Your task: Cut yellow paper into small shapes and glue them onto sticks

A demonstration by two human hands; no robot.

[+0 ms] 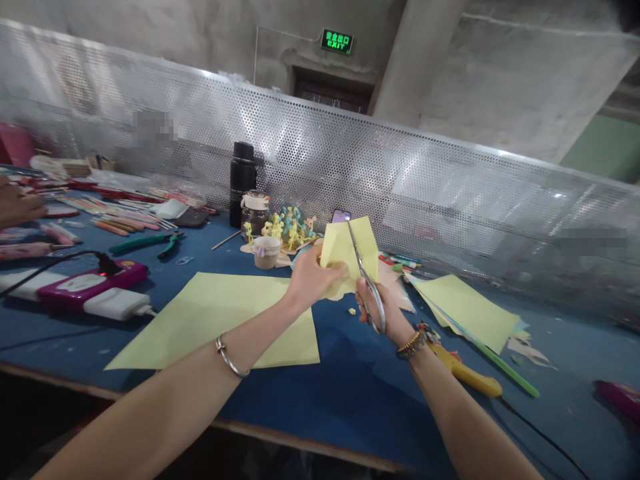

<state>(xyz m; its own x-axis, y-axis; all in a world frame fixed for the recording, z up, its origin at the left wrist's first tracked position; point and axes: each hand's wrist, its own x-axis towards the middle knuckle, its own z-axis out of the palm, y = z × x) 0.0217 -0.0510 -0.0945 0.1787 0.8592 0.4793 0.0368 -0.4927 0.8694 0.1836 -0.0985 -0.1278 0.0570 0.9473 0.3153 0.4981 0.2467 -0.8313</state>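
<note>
My left hand (315,270) pinches a piece of yellow paper (334,241) between thumb and fingers, holding it upright above the blue table. Metal scissors (373,300) are in my right hand (383,303), its fingers around the handles. Their blades point up and away across the yellow paper, which shows a split along the blade line. Below and left of my left hand, a large yellow sheet (215,320) lies flat, partly hidden by my forearm. A tiny yellow scrap (352,311) rests on the table beneath the scissors.
A yellow glue gun (465,373) with a cord, a green stick (510,370) and stacked paper sheets (470,307) lie right. Left are a purple power strip (93,283) and green pliers (145,244). A black bottle (243,183) and small paper cup (266,252) stand behind. Another person's hand (17,203) is far left.
</note>
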